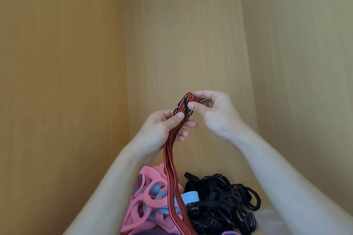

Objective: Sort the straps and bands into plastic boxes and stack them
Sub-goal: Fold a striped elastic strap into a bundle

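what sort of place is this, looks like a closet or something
Likely inside a wooden wardrobe or cupboard, though that is a guess. Plain wood-grain panels close in on three sides, and heaps of pink bands and black straps lie below the red-and-black strap being held.

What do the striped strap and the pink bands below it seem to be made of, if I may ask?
The striped strap: likely woven elastic webbing, matte; fine lengthwise red-and-black ribs, limp drape. The pink bands: probably rubber or silicone, smooth with a soft sheen; flat, seamless loops.
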Action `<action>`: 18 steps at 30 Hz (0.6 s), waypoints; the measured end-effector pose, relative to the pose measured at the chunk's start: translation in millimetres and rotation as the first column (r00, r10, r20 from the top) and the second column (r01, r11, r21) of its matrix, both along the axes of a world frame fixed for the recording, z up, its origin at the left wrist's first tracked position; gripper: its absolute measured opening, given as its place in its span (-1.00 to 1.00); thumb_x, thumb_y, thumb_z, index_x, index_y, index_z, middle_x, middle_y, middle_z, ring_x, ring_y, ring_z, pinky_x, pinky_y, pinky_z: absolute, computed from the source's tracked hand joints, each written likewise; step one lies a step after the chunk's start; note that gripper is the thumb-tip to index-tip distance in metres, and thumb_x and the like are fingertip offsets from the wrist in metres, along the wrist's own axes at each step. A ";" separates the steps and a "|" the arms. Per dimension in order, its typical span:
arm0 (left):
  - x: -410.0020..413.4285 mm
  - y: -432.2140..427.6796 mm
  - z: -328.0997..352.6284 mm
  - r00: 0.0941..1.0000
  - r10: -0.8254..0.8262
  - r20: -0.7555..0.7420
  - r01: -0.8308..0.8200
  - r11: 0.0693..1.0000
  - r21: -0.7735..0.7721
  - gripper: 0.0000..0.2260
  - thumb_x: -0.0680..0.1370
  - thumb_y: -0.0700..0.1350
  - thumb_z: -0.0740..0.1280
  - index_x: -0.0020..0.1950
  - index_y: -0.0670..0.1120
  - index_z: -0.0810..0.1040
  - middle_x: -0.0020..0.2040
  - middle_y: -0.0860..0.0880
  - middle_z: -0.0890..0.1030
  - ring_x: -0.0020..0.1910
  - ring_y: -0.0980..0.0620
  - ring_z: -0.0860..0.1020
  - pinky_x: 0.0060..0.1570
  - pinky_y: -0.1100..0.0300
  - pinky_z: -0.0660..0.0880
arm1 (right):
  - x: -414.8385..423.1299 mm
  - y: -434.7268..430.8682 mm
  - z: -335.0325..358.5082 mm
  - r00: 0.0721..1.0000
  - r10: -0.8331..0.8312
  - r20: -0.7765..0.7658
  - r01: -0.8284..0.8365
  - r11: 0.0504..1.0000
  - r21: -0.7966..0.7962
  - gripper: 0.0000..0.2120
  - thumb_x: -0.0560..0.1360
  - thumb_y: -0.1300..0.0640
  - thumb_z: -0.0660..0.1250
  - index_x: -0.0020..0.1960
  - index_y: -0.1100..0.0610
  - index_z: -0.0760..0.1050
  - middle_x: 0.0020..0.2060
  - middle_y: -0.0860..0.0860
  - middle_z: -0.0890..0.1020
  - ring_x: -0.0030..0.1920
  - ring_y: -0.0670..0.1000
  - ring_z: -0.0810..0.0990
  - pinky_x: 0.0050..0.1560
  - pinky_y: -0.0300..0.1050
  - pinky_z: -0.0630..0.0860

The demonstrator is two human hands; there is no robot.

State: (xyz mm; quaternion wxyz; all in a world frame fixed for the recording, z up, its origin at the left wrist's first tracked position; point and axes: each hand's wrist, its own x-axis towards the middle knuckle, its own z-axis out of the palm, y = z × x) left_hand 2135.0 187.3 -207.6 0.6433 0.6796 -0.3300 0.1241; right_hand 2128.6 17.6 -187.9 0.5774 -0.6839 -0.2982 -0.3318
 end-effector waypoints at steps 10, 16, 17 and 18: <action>-5.4 -3.7 4.1 0.973 0.181 0.140 -0.184 0.983 0.008 -0.79 0.71 -0.18 0.20 0.15 -0.25 0.58 -0.20 -0.07 0.68 -0.43 0.09 0.43 -0.42 0.27 0.37 | -2.6 2.0 2.8 0.992 0.064 0.104 -0.062 0.998 -0.030 -0.88 0.55 0.19 0.43 -0.11 0.00 0.66 -0.36 -0.13 0.69 -0.33 -0.20 0.62 -0.23 -0.35 0.49; -9.9 -8.4 2.4 0.986 0.137 0.097 -0.144 0.987 0.070 -0.82 0.67 -0.18 0.26 0.19 -0.26 0.54 -0.03 -0.20 0.73 -0.28 0.02 0.66 -0.24 0.23 0.55 | 2.8 -5.0 4.7 0.987 -0.107 0.118 0.106 0.994 0.016 -0.76 0.59 0.16 0.36 -0.21 -0.09 0.61 -0.45 -0.23 0.63 -0.46 -0.25 0.54 -0.32 -0.42 0.42; -10.2 -8.8 2.4 0.986 0.137 0.093 -0.145 0.987 0.076 -0.81 0.68 -0.18 0.25 0.18 -0.28 0.54 -0.02 -0.21 0.72 -0.25 0.00 0.68 -0.20 0.22 0.57 | 2.4 -6.7 4.9 0.987 -0.108 0.118 0.109 0.994 0.002 -0.75 0.60 0.16 0.35 -0.21 -0.09 0.61 -0.45 -0.24 0.62 -0.46 -0.26 0.53 -0.31 -0.42 0.42; -10.5 -8.9 2.6 0.987 0.135 0.088 -0.143 0.986 0.088 -0.79 0.68 -0.17 0.24 0.18 -0.29 0.54 -0.02 -0.22 0.72 -0.23 -0.01 0.68 -0.18 0.21 0.58 | 2.3 -8.1 5.1 0.987 -0.109 0.117 0.111 0.994 -0.011 -0.74 0.61 0.16 0.33 -0.21 -0.08 0.62 -0.45 -0.25 0.62 -0.46 -0.26 0.53 -0.31 -0.41 0.42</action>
